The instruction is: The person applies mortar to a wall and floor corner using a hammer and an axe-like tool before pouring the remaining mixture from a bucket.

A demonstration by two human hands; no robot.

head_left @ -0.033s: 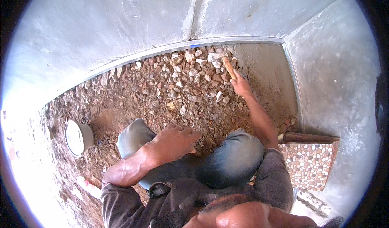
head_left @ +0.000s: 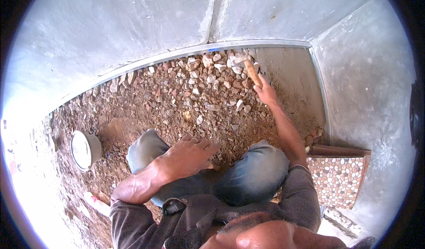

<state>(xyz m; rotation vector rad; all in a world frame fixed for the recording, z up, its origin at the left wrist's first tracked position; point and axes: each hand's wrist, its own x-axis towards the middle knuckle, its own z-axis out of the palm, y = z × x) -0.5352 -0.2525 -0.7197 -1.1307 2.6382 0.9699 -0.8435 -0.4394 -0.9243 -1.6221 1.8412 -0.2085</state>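
My right hand [head_left: 265, 89] grips the wooden handle of a hammer [head_left: 252, 72], whose blurred head [head_left: 239, 60] is among pale broken stones [head_left: 208, 61] by the far edge of the rubble. My left hand [head_left: 192, 153] hangs between my bent knees [head_left: 254, 169], empty, its fingers loosely bent and apart. Below and around both hands lies a bed of brown dirt and stone chips [head_left: 168, 103]. A smoother grey-brown strip [head_left: 294, 71] lies to the right of the hammer, and a metal strip [head_left: 177, 52] runs along the far wall.
A white bucket [head_left: 86, 149] stands on the dirt at my left, above a pale object [head_left: 95, 202]. Grey plastered walls [head_left: 363, 94] rise ahead and at my right. A stack of pebble-patterned tiles [head_left: 336, 180] rests at the lower right beside the wall.
My right hand and the hammer have shifted slightly to the right, with the hammer head more blurred. My left hand stays in place.
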